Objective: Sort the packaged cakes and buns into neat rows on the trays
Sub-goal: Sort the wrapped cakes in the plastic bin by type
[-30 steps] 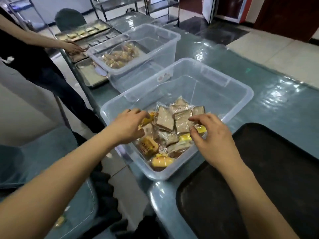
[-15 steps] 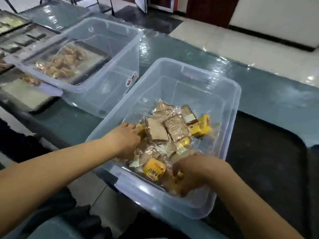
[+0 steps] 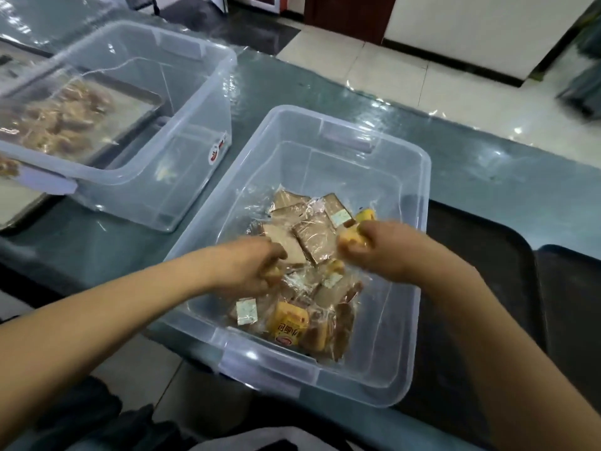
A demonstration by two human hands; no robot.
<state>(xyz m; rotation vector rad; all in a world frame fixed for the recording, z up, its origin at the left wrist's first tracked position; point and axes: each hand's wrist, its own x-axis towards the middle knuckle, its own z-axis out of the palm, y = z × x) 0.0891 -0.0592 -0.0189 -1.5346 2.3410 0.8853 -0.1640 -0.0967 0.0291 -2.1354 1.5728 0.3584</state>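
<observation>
Head view, the only view supplied. A clear plastic bin (image 3: 325,177) stood on the bench (image 3: 471,177), and both hands were down inside it. The left hand (image 3: 250,268) was curled shut among the packets, with something yellow showing under its fingers; it appeared to be gripping a small packaged bun, though blur left the item itself uncertain. The right hand (image 3: 380,245) was clamped on a yellow bun (image 3: 349,240), held above the heap near the bin's right wall.

The stock to be sorted lay loose in the bin: brown cake slices (image 3: 312,236) in clear wrap, overlapping at odd angles, and a yellow-wrapped bun (image 3: 287,323) toward the near end. No order was visible in that heap.

The dark tray (image 3: 487,271) lay just beside the bin on its right, partly covered by the bin's edge. The part in view carried no packets and no rows had been started on it.

A second clear bin (image 3: 156,102) stood to the left, apart from the first, and a metal tray of pale pastries (image 3: 65,115) was seen through its walls; blur prevented any judgement of their arrangement.

Assessment: the work at this station stood at its opening stage. At most two items were in hand; the transfer and lining-up of nearly all the packets remained outstanding.
</observation>
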